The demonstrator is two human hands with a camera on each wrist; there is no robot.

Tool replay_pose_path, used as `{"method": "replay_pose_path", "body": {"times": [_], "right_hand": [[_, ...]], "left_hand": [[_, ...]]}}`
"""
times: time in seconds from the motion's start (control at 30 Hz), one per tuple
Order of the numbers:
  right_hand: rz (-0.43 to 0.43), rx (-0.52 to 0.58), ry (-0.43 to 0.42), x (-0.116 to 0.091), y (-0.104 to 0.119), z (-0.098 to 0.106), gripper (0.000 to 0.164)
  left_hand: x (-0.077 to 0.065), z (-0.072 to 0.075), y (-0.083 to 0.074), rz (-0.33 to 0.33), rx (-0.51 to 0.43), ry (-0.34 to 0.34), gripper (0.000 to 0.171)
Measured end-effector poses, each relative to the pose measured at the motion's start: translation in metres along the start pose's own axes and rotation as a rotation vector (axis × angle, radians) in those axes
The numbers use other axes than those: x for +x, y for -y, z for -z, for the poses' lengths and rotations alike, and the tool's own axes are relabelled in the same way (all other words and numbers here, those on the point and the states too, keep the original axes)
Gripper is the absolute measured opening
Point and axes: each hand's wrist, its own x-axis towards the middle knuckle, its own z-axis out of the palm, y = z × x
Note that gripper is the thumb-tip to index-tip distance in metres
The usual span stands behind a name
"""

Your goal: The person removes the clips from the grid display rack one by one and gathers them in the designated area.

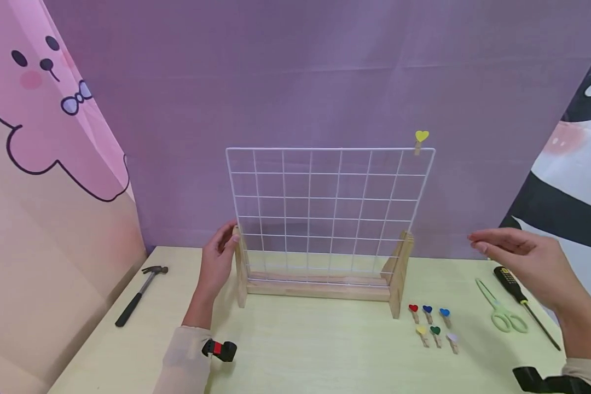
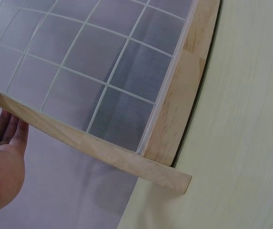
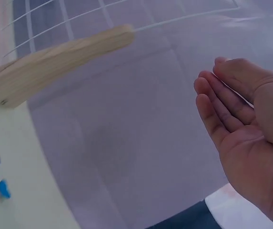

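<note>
A white wire grid panel (image 1: 325,148) stands upright in a wooden stand (image 1: 320,289) on the table. My left hand (image 1: 215,268) holds the top of the stand's left upright; in the left wrist view, the thumb of that hand (image 2: 5,169) lies on one side of the wood and the fingers on the other. A clothespin with a yellow heart (image 1: 421,136) is clipped on the panel's top wire, near the right corner. Off to the right, my right hand (image 1: 532,260) hovers above the table, its fingers loosely bent with nothing in them, as the right wrist view also shows.
Several heart clothespins (image 1: 435,331) lie in two rows right of the stand. Beyond them are green-handled scissors (image 1: 502,317) and a screwdriver (image 1: 509,283). A hammer (image 1: 140,295) lies at the table's left. A purple cloth backdrop (image 1: 295,71) hangs behind.
</note>
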Motion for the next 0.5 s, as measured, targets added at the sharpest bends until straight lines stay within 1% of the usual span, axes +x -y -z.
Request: {"method": "replay_pose_path", "body": {"times": [0.17, 0.37, 0.5], "right_hand": [[0.030, -0.016, -0.044, 0.020, 0.022, 0.007, 0.034], [0.001, -0.094, -0.085, 0.041, 0.043, 0.009, 0.037], [-0.010, -0.077, -0.085, 0.053, 0.055, 0.009, 0.039]], "left_hand": [[0.001, -0.001, -0.001, -0.005, -0.005, 0.003, 0.041], [0.001, 0.000, 0.001, -0.004, -0.008, 0.009, 0.042], [0.000, 0.001, 0.001, 0.003, -0.008, 0.013, 0.042]]}}
